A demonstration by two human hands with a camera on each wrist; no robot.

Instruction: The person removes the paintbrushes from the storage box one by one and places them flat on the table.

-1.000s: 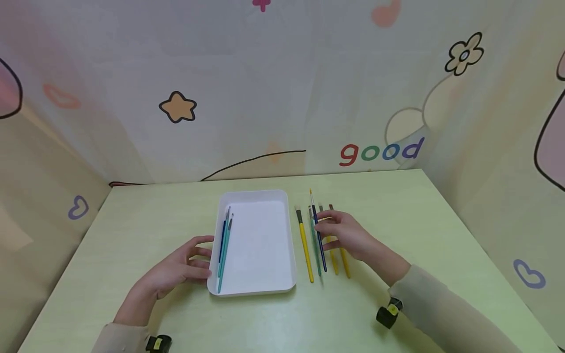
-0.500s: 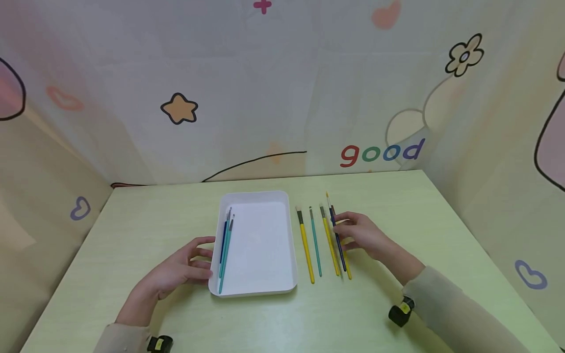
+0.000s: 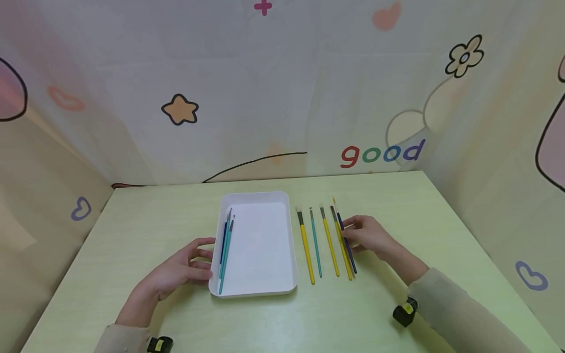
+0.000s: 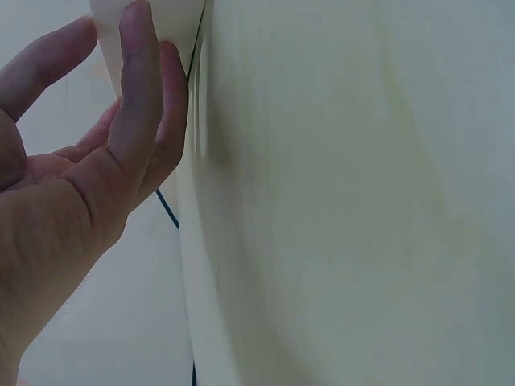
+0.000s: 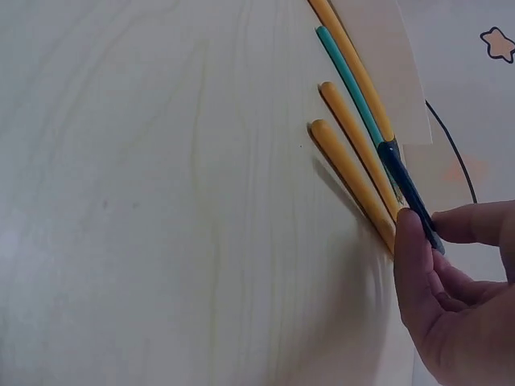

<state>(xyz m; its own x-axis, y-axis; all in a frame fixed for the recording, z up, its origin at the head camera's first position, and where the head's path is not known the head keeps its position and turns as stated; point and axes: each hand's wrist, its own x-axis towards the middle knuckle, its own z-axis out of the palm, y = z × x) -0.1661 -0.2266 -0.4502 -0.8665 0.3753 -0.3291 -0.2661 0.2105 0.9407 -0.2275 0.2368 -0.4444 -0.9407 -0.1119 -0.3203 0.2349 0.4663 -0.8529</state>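
Note:
My right hand (image 3: 368,236) pinches a dark blue paintbrush (image 3: 346,240) between thumb and fingertips. That brush is just right of a row of paintbrushes: a yellow one (image 3: 306,247) nearest the tray, a teal one (image 3: 315,242), a second yellow one (image 3: 329,240) and a third yellow one (image 3: 342,245). In the right wrist view the dark blue handle (image 5: 410,189) sticks out past the thumb, over the other handles. With relaxed fingers my left hand (image 3: 180,268) touches the left side of a white tray (image 3: 258,293); the left wrist view shows its fingertips against the tray wall (image 4: 173,20).
Several slim brushes (image 3: 226,252), blue and teal, lie along the tray's left inner side. The pale table (image 3: 353,314) ends at a printed cloth backdrop (image 3: 265,98) behind and on both sides. A small black device (image 3: 404,312) sits at the right cuff.
My right hand has carried the dark blue brush rightward, from over the teal brush, past the yellow ones, to the row's right end, lowering it. The left hand stays by the tray.

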